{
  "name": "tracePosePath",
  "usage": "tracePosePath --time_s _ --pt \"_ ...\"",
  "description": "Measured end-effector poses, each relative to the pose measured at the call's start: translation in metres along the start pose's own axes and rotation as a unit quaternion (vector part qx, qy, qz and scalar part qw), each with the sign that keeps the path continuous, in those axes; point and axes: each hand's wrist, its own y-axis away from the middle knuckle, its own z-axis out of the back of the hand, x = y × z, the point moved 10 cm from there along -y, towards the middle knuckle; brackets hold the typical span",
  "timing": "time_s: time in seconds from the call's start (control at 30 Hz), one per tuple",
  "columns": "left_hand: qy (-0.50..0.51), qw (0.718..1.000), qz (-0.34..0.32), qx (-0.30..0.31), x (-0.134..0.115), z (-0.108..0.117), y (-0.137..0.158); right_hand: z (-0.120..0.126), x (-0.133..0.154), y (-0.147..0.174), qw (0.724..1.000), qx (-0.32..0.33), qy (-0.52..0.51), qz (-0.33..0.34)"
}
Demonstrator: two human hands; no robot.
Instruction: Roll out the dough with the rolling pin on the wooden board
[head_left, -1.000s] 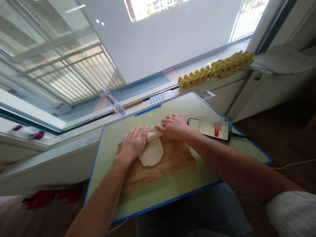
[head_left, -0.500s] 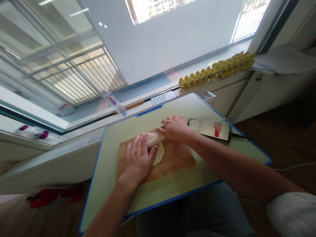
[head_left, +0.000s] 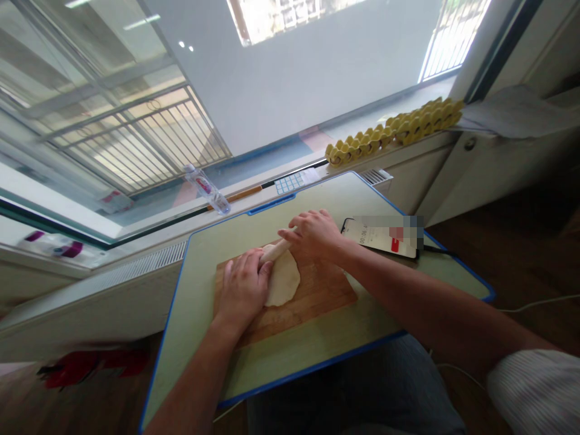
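A pale rolling pin (head_left: 275,250) lies slantwise over the far part of a flat, roundish sheet of dough (head_left: 285,283). My left hand (head_left: 245,283) is closed over the pin's left end, and its fingers partly hide the dough's left side. At the other end, my right hand (head_left: 315,232) grips the pin with curled fingers. Beneath the dough is a wooden cutting board (head_left: 317,305), set on a light green folding table (head_left: 193,356) with a blue rim.
Right of my right hand lies a lit phone (head_left: 383,237) with a dark cable. Along the windowsill are a clear plastic bottle (head_left: 208,192), a brown-handled tool (head_left: 242,194), a blue-checked sheet (head_left: 290,182) and yellow egg trays (head_left: 394,133). Something red (head_left: 95,367) is on the floor at left.
My left hand has shifted slightly left, and my right hand's fingers have curled further round the pin. More of the dough now shows, spread flat below the pin.
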Motion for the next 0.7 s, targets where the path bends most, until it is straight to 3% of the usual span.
tracePosePath --time_s 0.27,0.43,0.57,0.7 --pt "0.046 0.999 -0.017 0.019 0.024 -0.002 -0.047 -0.014 -0.006 0.0 0.999 0.039 0.026 0.005" --pt "0.049 0.998 0.021 0.042 0.051 -0.013 -0.085 -0.016 -0.006 -0.001 0.999 0.046 0.024 0.012" --pt "0.045 0.991 0.054 0.113 0.066 -0.033 -0.108 -0.016 -0.006 -0.002 0.999 0.043 0.027 0.013" --pt "0.005 0.985 0.043 0.165 0.065 -0.041 -0.117 -0.017 -0.006 -0.002 0.999 0.043 0.025 0.017"
